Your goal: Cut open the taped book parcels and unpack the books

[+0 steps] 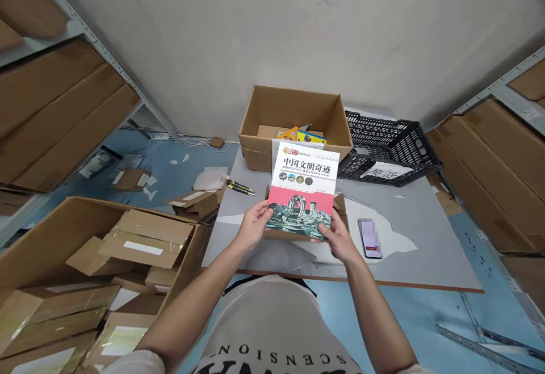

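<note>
Between my two hands I hold a book [301, 192] with a white and red cover, Chinese lettering and a picture of stone ruins. My left hand [255, 223] grips its lower left edge, the thumb on the cover. At the lower right corner my right hand [337, 235] pinches it the same way. Beneath the book sits a small cardboard box [341, 209], mostly covered by it. Behind stands a large open carton [255, 155] with several colourful books or packets in the bottom.
On the table [430, 232] lie a phone [368, 239] at right and a yellow-black box cutter [240, 187] at left. A black plastic crate [387, 147] stands at the back right. A big carton of taped parcels [145, 238] is at lower left. Shelves with boxes flank both sides.
</note>
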Tool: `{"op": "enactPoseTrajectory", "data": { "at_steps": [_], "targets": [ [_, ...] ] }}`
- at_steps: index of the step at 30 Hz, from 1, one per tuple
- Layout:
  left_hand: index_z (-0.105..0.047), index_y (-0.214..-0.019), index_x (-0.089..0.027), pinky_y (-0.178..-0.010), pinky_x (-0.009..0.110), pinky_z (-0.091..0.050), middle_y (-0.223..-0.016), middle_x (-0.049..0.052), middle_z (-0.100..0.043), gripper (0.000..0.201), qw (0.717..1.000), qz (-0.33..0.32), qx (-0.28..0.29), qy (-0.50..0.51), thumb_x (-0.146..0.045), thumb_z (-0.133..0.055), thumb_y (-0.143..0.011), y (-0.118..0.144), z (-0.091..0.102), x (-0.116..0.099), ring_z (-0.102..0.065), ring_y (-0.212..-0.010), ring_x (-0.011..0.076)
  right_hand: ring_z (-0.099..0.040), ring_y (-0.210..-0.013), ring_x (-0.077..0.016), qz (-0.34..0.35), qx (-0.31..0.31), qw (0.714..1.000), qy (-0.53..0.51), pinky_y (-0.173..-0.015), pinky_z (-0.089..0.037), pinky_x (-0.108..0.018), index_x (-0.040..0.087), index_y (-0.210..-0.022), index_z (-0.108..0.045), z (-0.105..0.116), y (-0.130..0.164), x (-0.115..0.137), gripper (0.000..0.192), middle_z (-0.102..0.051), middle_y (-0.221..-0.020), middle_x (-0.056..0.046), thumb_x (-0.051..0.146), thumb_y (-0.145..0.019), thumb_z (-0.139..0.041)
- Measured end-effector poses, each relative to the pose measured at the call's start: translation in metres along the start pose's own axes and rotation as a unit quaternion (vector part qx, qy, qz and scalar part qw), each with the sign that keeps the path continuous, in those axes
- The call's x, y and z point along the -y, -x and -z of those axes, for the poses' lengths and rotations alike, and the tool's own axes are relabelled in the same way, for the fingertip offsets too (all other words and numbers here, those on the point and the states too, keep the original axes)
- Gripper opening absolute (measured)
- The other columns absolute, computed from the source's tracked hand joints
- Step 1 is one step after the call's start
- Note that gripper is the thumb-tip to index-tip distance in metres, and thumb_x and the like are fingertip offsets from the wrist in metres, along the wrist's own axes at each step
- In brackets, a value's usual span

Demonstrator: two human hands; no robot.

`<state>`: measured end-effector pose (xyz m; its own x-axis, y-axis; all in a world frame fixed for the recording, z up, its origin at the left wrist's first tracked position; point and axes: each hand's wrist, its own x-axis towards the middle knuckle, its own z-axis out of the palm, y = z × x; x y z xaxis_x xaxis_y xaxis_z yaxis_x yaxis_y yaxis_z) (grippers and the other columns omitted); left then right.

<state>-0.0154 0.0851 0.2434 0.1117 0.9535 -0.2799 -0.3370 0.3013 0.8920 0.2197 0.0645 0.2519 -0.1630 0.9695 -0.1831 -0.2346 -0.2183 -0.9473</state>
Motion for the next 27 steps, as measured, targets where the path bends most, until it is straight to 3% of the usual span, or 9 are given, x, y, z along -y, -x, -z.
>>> {"op": "enactPoseTrajectory", "data": {
  "at_steps": [4,12,19,25,27],
  "targets": [
    [-0.059,-0.115,-0.017,-0.055,0.022,-0.052,-0.104,0.009,-0.069,0.054,1.000,0.016,0.001,0.012,-0.045,-0.070,-0.070,-0.002,-0.002,-0.001,-0.066,-0.077,0.0169,-0.070,-0.070,-0.0188,-0.048,0.026,0.998,-0.015,-0.047,-0.057,-0.026,0.035,-0.132,-0.039,0.005,-0.001,0.001,0.065,-0.063,-0.117,-0.005,0.040,-0.074,-0.069],
    [-0.058,-0.116,-0.020,-0.074,0.028,-0.054,-0.108,0.009,-0.067,0.054,1.000,0.020,-0.016,0.008,-0.045,-0.070,-0.071,-0.013,-0.010,-0.013,-0.068,-0.088,0.0194,-0.069,-0.060,-0.0149,0.000,-0.035,0.999,-0.041,-0.045,-0.057,-0.023,0.032,-0.129,-0.046,0.019,-0.046,0.025,0.061,-0.068,-0.104,-0.003,0.037,-0.073,-0.070],
    [-0.059,-0.107,-0.016,-0.072,0.025,-0.054,-0.109,0.012,-0.066,0.046,0.995,0.000,-0.102,-0.014,-0.041,-0.072,-0.070,-0.003,0.003,-0.001,-0.069,-0.086,0.0178,-0.068,-0.061,-0.0124,0.081,-0.078,0.992,-0.052,-0.055,-0.059,-0.023,0.026,-0.106,-0.059,0.065,-0.141,0.062,0.037,-0.069,-0.091,0.001,0.031,-0.071,-0.071],
    [-0.058,-0.104,-0.013,-0.072,0.027,-0.055,-0.106,0.013,-0.067,0.053,0.984,-0.027,-0.170,-0.042,-0.048,-0.072,-0.066,0.006,0.020,0.016,-0.069,-0.083,0.0184,-0.067,-0.061,-0.0093,0.030,-0.143,0.986,-0.084,-0.052,-0.058,-0.016,0.017,-0.086,-0.059,0.095,-0.224,0.076,0.005,-0.069,-0.076,-0.001,0.019,-0.082,-0.061],
    [-0.059,-0.102,-0.013,-0.073,0.028,-0.055,-0.103,0.013,-0.068,0.054,0.979,-0.037,-0.195,-0.047,-0.050,-0.072,-0.065,0.009,0.024,0.020,-0.069,-0.084,0.0193,-0.065,-0.057,-0.0082,0.015,-0.164,0.983,-0.087,-0.050,-0.057,-0.014,0.014,-0.083,-0.059,0.100,-0.241,0.078,0.005,-0.068,-0.072,-0.001,0.019,-0.085,-0.058]
  ]
}}
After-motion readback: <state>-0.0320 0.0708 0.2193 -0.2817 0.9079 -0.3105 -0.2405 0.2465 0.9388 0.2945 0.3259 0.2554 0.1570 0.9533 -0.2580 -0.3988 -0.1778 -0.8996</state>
